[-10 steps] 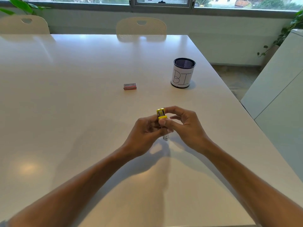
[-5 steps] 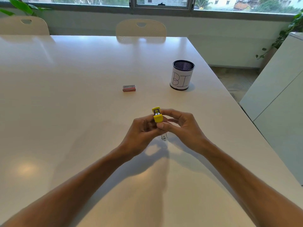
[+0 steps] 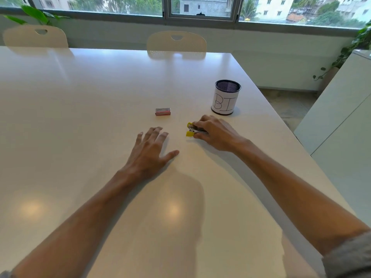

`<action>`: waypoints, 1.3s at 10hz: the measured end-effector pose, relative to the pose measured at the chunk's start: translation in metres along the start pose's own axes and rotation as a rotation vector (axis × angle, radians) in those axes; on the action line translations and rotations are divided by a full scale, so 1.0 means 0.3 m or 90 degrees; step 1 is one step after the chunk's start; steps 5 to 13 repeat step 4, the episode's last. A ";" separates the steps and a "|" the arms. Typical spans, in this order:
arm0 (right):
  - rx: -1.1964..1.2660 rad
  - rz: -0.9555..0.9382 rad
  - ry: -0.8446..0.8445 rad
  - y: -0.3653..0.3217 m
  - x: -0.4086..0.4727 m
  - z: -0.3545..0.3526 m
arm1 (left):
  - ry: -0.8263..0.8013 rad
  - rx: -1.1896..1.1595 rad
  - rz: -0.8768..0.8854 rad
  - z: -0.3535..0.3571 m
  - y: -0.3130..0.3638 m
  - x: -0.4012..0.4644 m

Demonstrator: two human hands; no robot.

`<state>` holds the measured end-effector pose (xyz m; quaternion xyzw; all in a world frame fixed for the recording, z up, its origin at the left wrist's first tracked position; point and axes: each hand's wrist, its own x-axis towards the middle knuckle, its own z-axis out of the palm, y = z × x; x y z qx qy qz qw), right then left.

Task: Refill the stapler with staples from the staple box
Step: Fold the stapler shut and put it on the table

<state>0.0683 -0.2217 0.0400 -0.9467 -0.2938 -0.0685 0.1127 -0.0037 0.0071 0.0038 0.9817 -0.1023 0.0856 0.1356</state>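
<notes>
Right hand (image 3: 215, 133) grips the yellow stapler (image 3: 194, 130) at frame centre-right, apparently hinged open and pinned low on the table (image 3: 80, 117), likely steadying it for loading, while left hand (image 3: 149, 151) is spread empty, probably heading for staple box (image 3: 163, 111) just above.

A large glossy white table (image 3: 84, 109) fills most of the view, with soft round light reflections toward 6 and 7 o'clock. Two cream chairs stand at its far edge, one (image 3: 176, 44) at 12 o'clock, another (image 3: 36, 37) at 10. A wide window (image 3: 200, 7) behind shows buildings and trees. A white cabinet (image 3: 341, 109) stands at 3 o'clock, leafy plants (image 3: 359, 43) at 2.
</notes>
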 end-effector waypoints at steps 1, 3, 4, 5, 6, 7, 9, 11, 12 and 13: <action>-0.025 0.001 -0.046 0.010 0.050 0.024 | -0.013 -0.009 -0.006 0.006 -0.006 0.002; -0.014 0.014 -0.078 0.019 0.105 0.042 | -0.041 -0.029 -0.019 0.009 -0.009 0.004; -0.011 0.030 -0.084 0.015 0.097 0.046 | -0.042 -0.030 -0.028 0.002 -0.004 0.005; -0.011 0.030 -0.084 0.015 0.097 0.046 | -0.042 -0.030 -0.028 0.002 -0.004 0.005; -0.011 0.030 -0.084 0.015 0.097 0.046 | -0.042 -0.030 -0.028 0.002 -0.004 0.005; -0.011 0.030 -0.084 0.015 0.097 0.046 | -0.042 -0.030 -0.028 0.002 -0.004 0.005; -0.011 0.030 -0.084 0.015 0.097 0.046 | -0.042 -0.030 -0.028 0.002 -0.004 0.005; -0.011 0.030 -0.084 0.015 0.097 0.046 | -0.042 -0.030 -0.028 0.002 -0.004 0.005; -0.011 0.030 -0.084 0.015 0.097 0.046 | -0.042 -0.030 -0.028 0.002 -0.004 0.005; -0.011 0.030 -0.084 0.015 0.097 0.046 | -0.042 -0.030 -0.028 0.002 -0.004 0.005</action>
